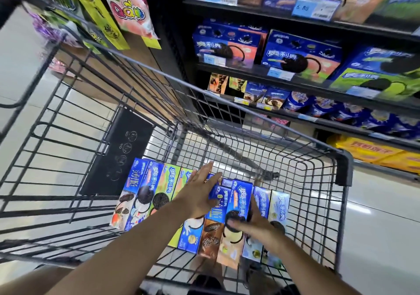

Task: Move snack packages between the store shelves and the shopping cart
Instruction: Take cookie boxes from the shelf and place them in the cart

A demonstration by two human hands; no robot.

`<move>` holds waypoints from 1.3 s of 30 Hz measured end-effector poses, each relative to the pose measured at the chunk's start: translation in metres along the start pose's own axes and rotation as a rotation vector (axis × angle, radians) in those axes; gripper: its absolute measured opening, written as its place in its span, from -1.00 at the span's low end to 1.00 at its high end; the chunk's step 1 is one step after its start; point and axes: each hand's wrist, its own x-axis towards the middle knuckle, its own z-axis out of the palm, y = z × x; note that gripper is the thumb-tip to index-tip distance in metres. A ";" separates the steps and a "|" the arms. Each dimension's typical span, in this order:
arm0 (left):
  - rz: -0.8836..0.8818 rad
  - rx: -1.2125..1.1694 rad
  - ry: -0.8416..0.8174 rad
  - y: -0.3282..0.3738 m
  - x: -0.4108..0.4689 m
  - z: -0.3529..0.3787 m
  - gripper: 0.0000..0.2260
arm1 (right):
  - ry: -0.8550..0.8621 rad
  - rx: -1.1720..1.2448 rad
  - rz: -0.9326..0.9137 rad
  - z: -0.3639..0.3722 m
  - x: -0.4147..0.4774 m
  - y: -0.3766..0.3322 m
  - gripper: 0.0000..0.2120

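Note:
Both my arms reach down into a black wire shopping cart (343,171). Several cookie boxes lie in a row on its floor, mostly blue, some green (163,187) or brown (210,237). My right hand (252,223) grips the lower end of a blue cookie box (241,200) that stands tilted above the row. My left hand (200,192) lies with straight fingers over the boxes, its thumb against a smaller blue box (219,200) beside the gripped one. Store shelves (295,17) with more blue cookie boxes (302,55) rise at the right.
Candy bags (129,5) hang from a rack at the upper left beyond the cart. Yellow packages (368,151) sit on the lowest shelf at the right. A black sign panel (116,153) hangs inside the cart's left wall. Pale tiled floor lies on both sides.

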 end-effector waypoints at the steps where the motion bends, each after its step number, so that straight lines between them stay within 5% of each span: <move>1: -0.012 -0.091 0.025 0.003 0.000 -0.003 -0.34 | -0.012 0.011 0.009 0.001 -0.001 0.009 0.00; 5: -0.107 -0.556 0.198 0.029 -0.001 -0.024 -0.59 | -0.011 0.106 -0.040 -0.008 -0.009 -0.008 -0.14; 10: -0.083 -1.027 0.143 0.073 -0.006 -0.065 -0.34 | -0.092 0.134 -0.178 -0.033 -0.029 -0.069 -0.14; 16: 0.027 -1.394 0.044 0.101 0.012 -0.119 -0.31 | -0.154 0.018 -0.270 -0.069 -0.056 -0.146 -0.15; 24: 0.050 -1.822 0.399 0.144 0.031 -0.183 -0.28 | -0.065 0.091 -0.411 -0.129 -0.106 -0.186 -0.33; 31: 0.098 -1.886 0.593 0.188 0.054 -0.213 -0.40 | 0.078 0.332 -0.551 -0.144 -0.109 -0.204 -0.09; 36: 0.289 -1.734 0.553 0.191 0.065 -0.237 -0.43 | 0.382 0.135 -0.785 -0.158 -0.136 -0.242 -0.24; 39: 0.225 -1.573 0.585 0.196 0.078 -0.242 -0.53 | 0.555 -0.040 -0.912 -0.168 -0.142 -0.265 -0.32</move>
